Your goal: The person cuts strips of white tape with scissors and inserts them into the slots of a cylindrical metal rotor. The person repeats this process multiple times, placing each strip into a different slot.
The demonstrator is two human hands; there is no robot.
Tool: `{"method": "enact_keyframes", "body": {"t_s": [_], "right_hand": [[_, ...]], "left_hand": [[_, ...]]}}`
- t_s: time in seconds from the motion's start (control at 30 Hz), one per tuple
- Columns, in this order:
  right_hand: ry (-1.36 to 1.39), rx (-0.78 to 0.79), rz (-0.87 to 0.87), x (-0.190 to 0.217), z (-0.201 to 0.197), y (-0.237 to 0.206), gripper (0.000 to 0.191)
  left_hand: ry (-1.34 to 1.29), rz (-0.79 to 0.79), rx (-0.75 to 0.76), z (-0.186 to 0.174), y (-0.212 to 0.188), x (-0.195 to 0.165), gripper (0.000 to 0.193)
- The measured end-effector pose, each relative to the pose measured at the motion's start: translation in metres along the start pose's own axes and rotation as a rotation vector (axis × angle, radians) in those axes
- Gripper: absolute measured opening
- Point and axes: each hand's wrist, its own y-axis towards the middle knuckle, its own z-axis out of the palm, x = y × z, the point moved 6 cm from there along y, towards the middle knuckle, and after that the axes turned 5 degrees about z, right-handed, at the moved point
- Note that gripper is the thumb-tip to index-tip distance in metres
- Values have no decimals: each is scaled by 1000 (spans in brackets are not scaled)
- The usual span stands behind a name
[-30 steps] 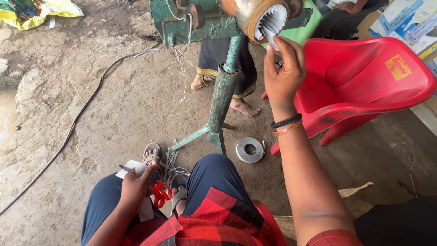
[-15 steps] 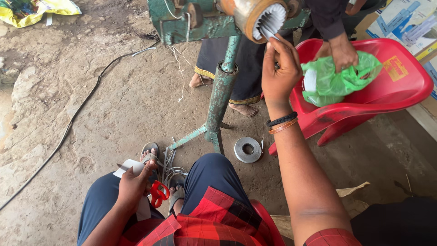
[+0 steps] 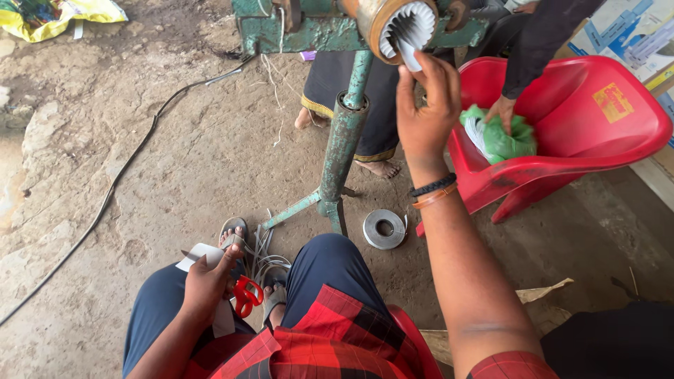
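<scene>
My right hand [image 3: 425, 112] is raised to a round slotted metal core [image 3: 401, 27] on a green stand [image 3: 344, 133]. Its fingers pinch a white paper strip [image 3: 407, 53] at the core's slots. My left hand [image 3: 207, 281] rests on my knee. It holds red-handled scissors [image 3: 246, 295] together with white paper pieces [image 3: 200, 256].
A red plastic chair [image 3: 597, 133] stands to the right; another person's hand [image 3: 502, 112] reaches into a green bag [image 3: 502, 137] on its seat. That person's bare feet [image 3: 379, 167] are behind the stand. A tape roll [image 3: 384, 229] and a black cable [image 3: 119, 182] lie on the dirt floor.
The other person set a green bag on the red chair and now reaches into it. My right hand stays at the slotted core; my left hand has barely moved.
</scene>
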Motion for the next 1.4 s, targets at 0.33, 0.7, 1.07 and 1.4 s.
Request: {"method": "enact_keyframes", "body": {"t_s": [0.33,0.7,1.07,1.4], "right_hand": [[-256,37,-174,0,6,-1,17],[998,169,634,-60,14,-8,37],[1099,116,758,-74,23,-13,35],[1063,151,765,-64,24,-9,31]], "left_hand": [[9,10,11,-1,7,6,45],[-22,-14,19,-1,5,4,43],[-33,5,26,1,6,4,43],[-8,26,25,1,5,4,46]]}}
